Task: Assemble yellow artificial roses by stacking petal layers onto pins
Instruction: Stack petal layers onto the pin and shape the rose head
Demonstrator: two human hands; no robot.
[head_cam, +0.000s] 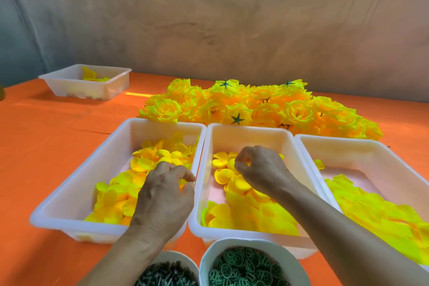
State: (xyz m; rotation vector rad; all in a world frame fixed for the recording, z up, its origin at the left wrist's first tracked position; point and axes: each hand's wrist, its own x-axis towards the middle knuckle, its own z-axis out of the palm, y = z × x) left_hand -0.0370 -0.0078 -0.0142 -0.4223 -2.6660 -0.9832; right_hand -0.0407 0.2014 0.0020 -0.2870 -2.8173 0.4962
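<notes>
Three white trays of yellow petal layers stand side by side on the orange table. My left hand [166,190] is over the left tray [76,218], fingers curled and pinching a yellow petal piece at the tray's right wall. My right hand [260,169] reaches into the middle tray [210,137] and pinches a yellow petal layer [221,175] from the pile there. The right tray [306,144] holds flatter yellow petals [376,211]. Whether a pin is in either hand is hidden.
A heap of finished yellow roses [260,107] lies behind the trays. At the front edge stand a bowl of dark pins [167,274] and a bowl of green round discs [246,267]. A fourth white tray [69,87] sits far left, near the wall.
</notes>
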